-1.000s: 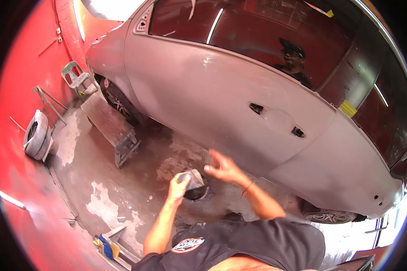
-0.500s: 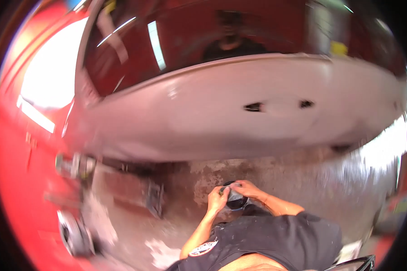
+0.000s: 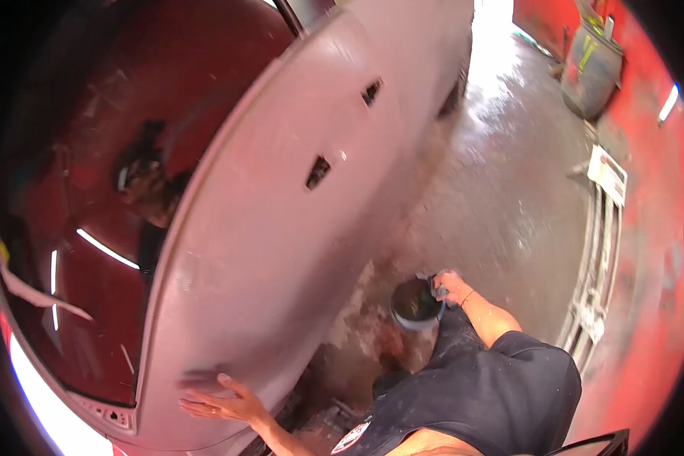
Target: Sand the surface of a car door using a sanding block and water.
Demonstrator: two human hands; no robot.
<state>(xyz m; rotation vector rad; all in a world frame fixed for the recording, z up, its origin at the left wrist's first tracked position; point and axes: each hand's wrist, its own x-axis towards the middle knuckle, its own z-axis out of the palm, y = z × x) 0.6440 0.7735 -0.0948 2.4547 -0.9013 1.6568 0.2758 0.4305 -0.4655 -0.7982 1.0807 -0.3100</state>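
Seemingly unfinished, the handleless door (image 3: 273, 228) faces a splayed left hand (image 3: 234, 403); the right hand (image 3: 452, 286) grips a pad (image 3: 436, 289) at the bucket rim (image 3: 413, 327).

On the left, passage is blocked by the car's side (image 3: 266, 251), pierced only by 2 dark openings (image 3: 318, 173). Between it and the bucket (image 3: 415, 326), a strip of floor (image 3: 368, 304) is left free. Over the bucket's rim, the way is obstructed by the right hand (image 3: 450, 287) and a grey pad (image 3: 438, 291). Farther right, open floor is bounded by pale rails (image 3: 596, 281).
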